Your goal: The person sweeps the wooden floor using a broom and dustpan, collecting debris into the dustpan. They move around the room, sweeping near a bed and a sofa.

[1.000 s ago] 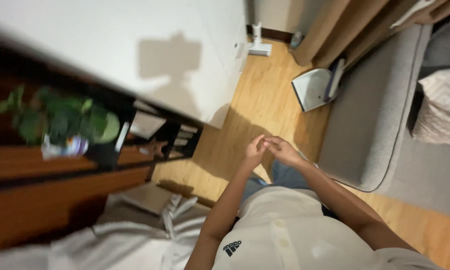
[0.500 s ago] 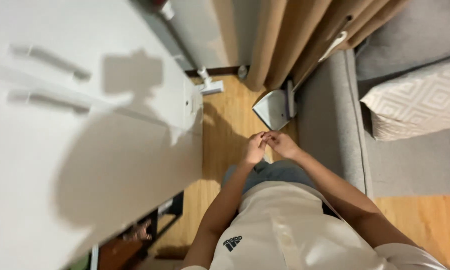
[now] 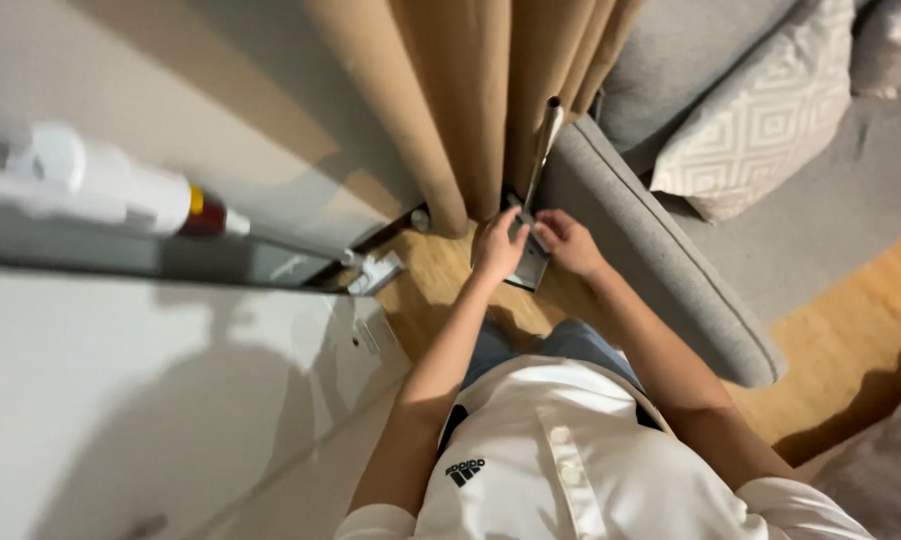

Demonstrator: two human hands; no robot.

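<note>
My left hand [image 3: 497, 246] and my right hand [image 3: 565, 240] are held close together in front of me, above the wooden floor [image 3: 440, 280]. Between and behind them stands a grey dustpan [image 3: 528, 262] with a long upright handle [image 3: 542, 150], leaning by the tan curtain [image 3: 470, 90] and the grey sofa arm [image 3: 650, 250]. Both hands are at the dustpan's pan and lower handle; whether the fingers grip it or only touch it I cannot make out.
A stick vacuum [image 3: 120, 200] with a white body leans along the white wall at the left, its floor head [image 3: 370, 270] on the wood. A grey sofa with a patterned cushion [image 3: 760, 120] fills the right. A white cabinet [image 3: 120, 400] is at lower left.
The view has swung from the cabinet and plant toward the curtain and sofa. My joined hands have come forward to the dustpan, which now sits right at my fingers.
</note>
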